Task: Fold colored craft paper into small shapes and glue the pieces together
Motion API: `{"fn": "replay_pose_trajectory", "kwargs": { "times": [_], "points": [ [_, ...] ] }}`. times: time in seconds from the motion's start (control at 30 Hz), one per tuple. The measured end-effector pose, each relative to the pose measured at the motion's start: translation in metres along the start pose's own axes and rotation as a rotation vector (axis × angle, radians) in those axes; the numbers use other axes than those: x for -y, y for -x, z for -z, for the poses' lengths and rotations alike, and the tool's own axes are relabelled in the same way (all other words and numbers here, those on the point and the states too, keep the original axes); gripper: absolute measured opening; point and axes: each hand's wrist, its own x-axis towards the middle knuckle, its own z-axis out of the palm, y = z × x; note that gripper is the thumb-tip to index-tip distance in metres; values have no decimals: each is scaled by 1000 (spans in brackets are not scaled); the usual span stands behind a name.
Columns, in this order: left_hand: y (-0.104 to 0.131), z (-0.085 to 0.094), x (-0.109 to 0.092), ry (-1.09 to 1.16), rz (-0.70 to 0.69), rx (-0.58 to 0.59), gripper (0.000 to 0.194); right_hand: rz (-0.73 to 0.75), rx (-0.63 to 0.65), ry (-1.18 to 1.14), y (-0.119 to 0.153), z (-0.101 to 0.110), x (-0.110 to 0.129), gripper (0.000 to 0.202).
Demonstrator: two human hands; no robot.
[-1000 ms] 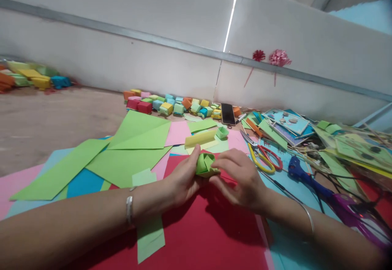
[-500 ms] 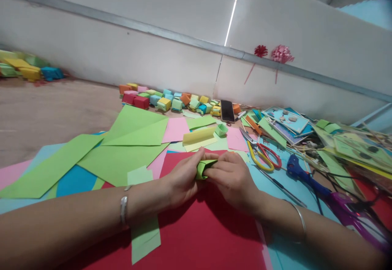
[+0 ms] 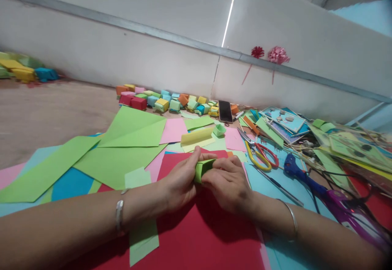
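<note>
Between my two hands is a small folded green paper box (image 3: 202,169), its open side facing up toward me. My left hand (image 3: 182,180) cups it from the left, thumb on top. From the right, my right hand (image 3: 228,182) pinches its near edge with thumb and fingers. Both hands are just above a red paper sheet (image 3: 211,241). Beyond them lie a folded yellow paper strip (image 3: 197,137) and a small pale green paper box (image 3: 219,130). Part of the held box is hidden by my fingers.
Scissors (image 3: 259,151), a thin pen-like tool (image 3: 280,186) and a purple-blue glue gun (image 3: 324,194) with a black cord lie to the right. Green paper sheets (image 3: 122,155) spread left. Several small coloured paper boxes (image 3: 161,104) and a phone (image 3: 226,111) line the wall.
My right fingers have shifted from inside the green paper box to its near edge, and its opening shows more. The whole view has slid slightly.
</note>
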Motion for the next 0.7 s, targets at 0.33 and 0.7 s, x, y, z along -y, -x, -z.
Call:
{"fn": "replay_pose_trajectory", "kwargs": {
  "times": [0.33,0.7],
  "points": [
    [0,2,-1,-2,79,37,47,4,20,45,4,-7,1,26],
    [-1,1,-3,-98,-3,49,45,-38,-99,-42,4,-7,2,16]
  ]
}}
